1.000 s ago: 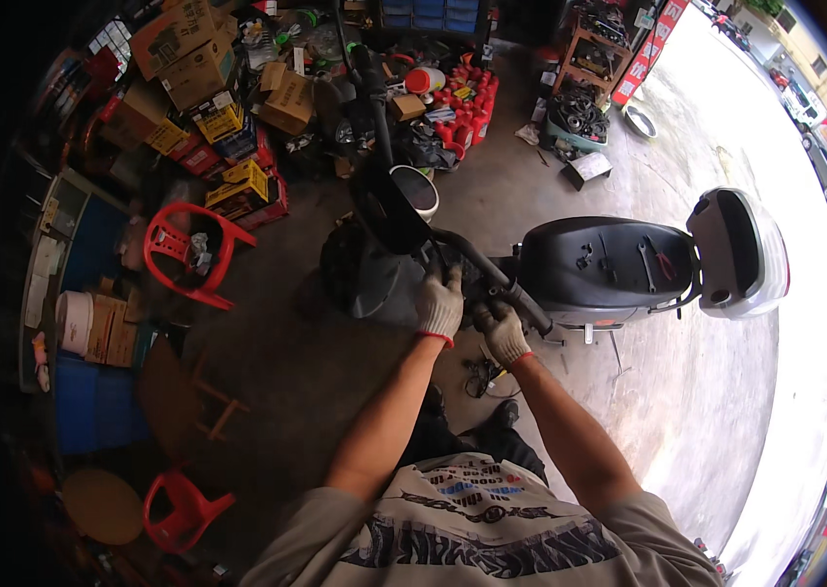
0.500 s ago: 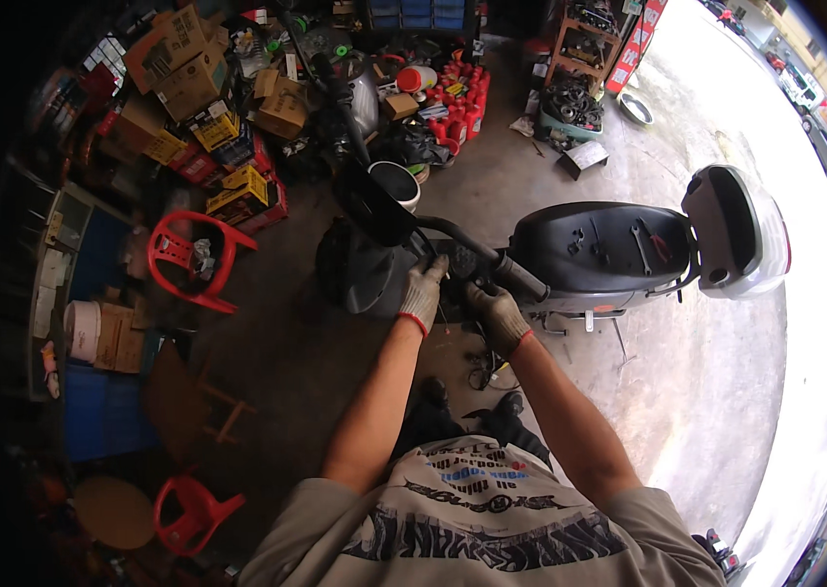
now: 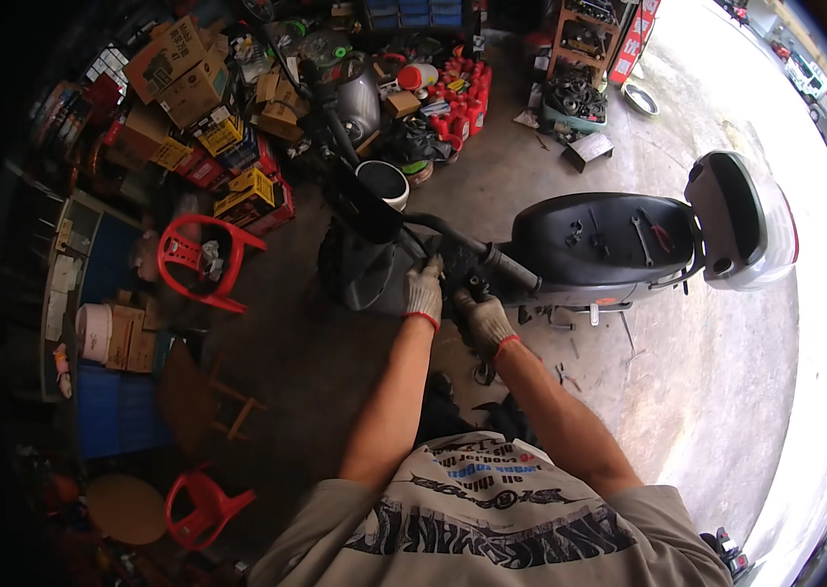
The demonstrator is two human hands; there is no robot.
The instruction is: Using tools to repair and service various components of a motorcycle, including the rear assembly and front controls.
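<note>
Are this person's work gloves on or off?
On: pale gloves cover the left hand and right hand; their red cuff edges end at the wrists, leaving forearms bare.

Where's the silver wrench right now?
Head view, right of centre: the silver wrench lies on the scooter's black seat, just left of the red-handled tool.

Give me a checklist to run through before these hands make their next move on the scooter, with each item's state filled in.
1. Left hand gloved: ok.
2. Right hand gloved: ok.
3. Both hands at the front part of the scooter, near the handlebar grip: ok.
4. Firm hold by each hand: cannot tell; the contact is too small and dark.
5. Seat clear of loose tools: not ok; a wrench and a red-handled tool lie there.
</note>
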